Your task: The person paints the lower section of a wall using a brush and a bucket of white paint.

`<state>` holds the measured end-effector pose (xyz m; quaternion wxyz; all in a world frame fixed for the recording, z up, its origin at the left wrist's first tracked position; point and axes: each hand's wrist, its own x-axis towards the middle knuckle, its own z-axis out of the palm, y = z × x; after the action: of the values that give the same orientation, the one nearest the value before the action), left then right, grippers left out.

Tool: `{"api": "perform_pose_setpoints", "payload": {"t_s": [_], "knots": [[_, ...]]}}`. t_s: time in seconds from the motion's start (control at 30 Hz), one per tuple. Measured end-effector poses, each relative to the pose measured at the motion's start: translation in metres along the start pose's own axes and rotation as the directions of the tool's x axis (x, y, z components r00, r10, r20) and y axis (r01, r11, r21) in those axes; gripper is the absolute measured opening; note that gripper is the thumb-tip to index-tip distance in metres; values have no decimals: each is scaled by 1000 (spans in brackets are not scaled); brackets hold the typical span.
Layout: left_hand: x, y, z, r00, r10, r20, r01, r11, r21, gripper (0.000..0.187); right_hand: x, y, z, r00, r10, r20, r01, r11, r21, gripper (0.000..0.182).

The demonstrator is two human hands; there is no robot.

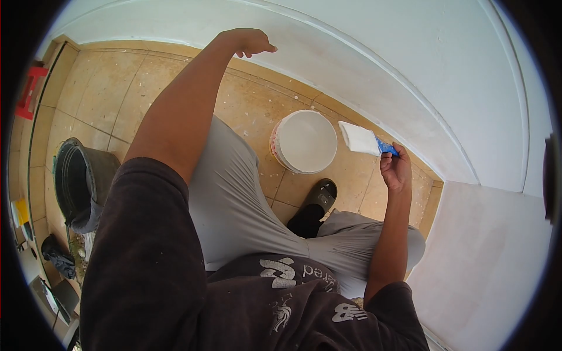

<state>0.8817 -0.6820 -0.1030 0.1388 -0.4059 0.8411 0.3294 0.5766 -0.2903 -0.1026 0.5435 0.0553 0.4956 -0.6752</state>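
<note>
My right hand (396, 167) is closed around the blue handle of a wide paintbrush (360, 138). The brush's white head points left, between a round bucket and the foot of the wall. White paint fills much of the bucket (306, 142), which stands on the tiled floor in front of me. My left hand (249, 42) is raised by the pale wall (374, 76) at the upper middle, palm down, with loosely bent fingers and nothing visible in them. Whether it touches the wall is unclear.
On the left stands a dark bucket (100, 169) with a cloth over its rim. A red plastic object (30, 92) lies at the far left edge. Below it are a black bag (57, 256) and other items. White specks dot the tiles (249, 99). My sandalled foot (319, 198) is near the paint bucket.
</note>
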Motion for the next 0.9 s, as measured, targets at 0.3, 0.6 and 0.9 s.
{"api": "perform_pose_setpoints", "payload": {"t_s": [0.3, 0.6, 0.9], "knots": [[-8, 5, -5, 1000, -26, -2, 26, 999, 27, 62, -3, 4, 6, 999, -35, 9, 35, 998, -58, 14], [-2, 2, 2, 1000, 5, -8, -5, 1000, 17, 64, 2, 41, 9, 957, -286, -48, 193, 751, -631, 18], [-4, 2, 0, 1000, 21, -15, -21, 1000, 16, 64, -4, 41, 21, 940, -339, 45, 219, 495, -841, 22]]}}
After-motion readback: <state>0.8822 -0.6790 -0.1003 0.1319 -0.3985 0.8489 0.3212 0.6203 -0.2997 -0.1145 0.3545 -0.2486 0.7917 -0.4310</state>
